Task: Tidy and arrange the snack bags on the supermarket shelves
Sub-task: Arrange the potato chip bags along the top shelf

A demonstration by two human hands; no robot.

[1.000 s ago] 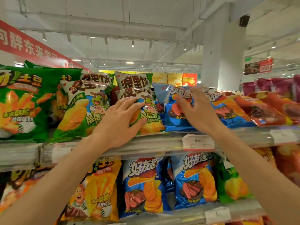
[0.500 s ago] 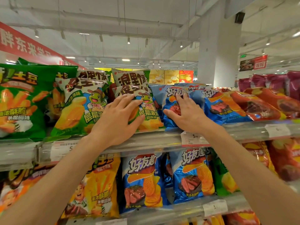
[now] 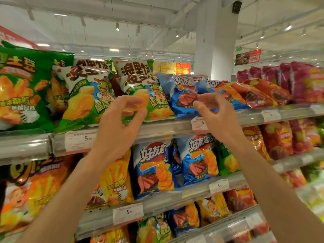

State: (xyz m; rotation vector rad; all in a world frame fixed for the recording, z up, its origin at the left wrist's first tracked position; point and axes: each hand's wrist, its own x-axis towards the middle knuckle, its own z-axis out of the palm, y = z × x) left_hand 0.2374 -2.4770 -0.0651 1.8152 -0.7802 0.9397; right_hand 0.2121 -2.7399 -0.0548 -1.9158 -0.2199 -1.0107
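The left hand hangs in front of the top shelf's front rail with fingers loosely curled and blurred, its grip holding nothing. The right hand is likewise loose and empty, fingertips curled just before the blue steak-flavour bag. Half a second ago both palms lay flat on the bags; now they have come off and drawn back toward the camera, leaving open air between fingers and packets.

Behind the left hand a green-and-yellow frog-mascot bag leans on the rail, a second one beside it to the left, and a large green fries bag beyond that. Right of the blue bag, more blue, red and purple bags lie tilted along the same shelf, near its edge.

The shelf below holds upright blue bags, a yellow fries bag and red ones farther right, price tags clipped to the rails.
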